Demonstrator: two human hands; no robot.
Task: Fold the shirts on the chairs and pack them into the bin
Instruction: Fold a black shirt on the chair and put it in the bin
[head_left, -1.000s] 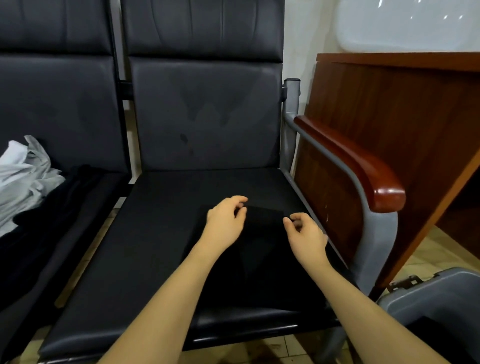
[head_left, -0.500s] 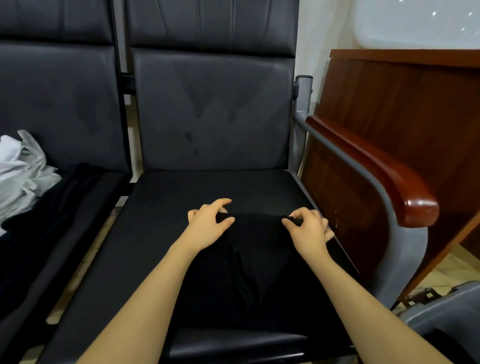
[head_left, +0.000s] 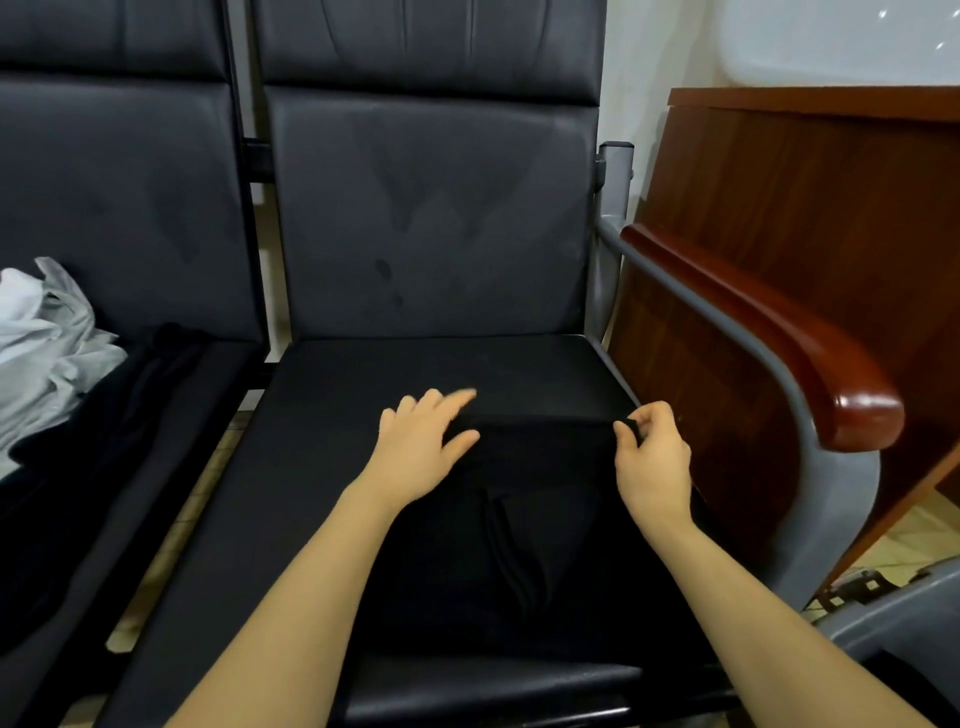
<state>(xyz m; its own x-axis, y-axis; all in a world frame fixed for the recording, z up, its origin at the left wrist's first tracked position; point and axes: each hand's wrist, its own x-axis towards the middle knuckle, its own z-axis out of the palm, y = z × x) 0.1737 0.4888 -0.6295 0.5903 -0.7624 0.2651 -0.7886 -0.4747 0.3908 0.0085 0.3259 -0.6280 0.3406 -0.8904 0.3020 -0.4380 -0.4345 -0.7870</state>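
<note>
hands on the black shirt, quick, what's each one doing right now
Left hand: open, fingers spread, resting on the black shirt.
Right hand: pinches the shirt's far edge.

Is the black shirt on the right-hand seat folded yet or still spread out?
Spread, not yet folded: the black shirt lies flat on the seat; right hand pinches its far edge, left hand rests on it.

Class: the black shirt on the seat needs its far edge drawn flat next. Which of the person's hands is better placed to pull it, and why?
The right hand: it already pinches the far edge of the black shirt, while the left hand lies spread on the cloth.
</note>
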